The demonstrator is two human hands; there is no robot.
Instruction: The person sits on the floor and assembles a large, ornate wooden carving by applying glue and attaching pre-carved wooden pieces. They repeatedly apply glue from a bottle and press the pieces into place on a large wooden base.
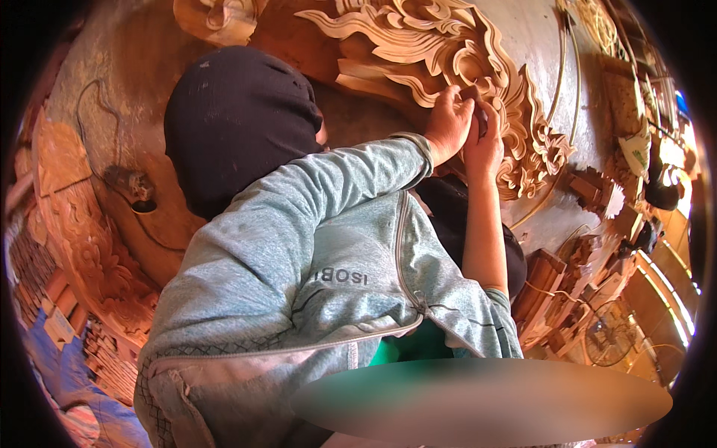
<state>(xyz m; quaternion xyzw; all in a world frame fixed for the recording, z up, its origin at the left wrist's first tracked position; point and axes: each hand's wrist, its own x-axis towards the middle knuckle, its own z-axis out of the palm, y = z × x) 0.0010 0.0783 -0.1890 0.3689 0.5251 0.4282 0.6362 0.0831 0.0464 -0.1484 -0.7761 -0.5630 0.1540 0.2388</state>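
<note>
A pale brown wood carving [418, 45] with deep curling scrolls and flame-like edges lies ahead of me. Both hands meet over its near right part. My left hand [447, 127], reaching across in a grey-green sleeve, has its fingers pinched together close to the scrolls. Just to its right, my right hand [484, 147] is curled, its forearm bare. A small dark piece [482, 123] shows at the right fingers, too small to name. What the left fingertips grip is hidden. My bent knee [239, 127] in black cloth rises at the left.
Another scrolled carving [216, 19] lies at the far left. A reddish carved panel [82, 231] curves along the left side, near a thin dark cable [108, 175]. Wooden blocks [541, 280] and a fan [606, 340] stand at the right. Blue sheeting [45, 358] lies lower left.
</note>
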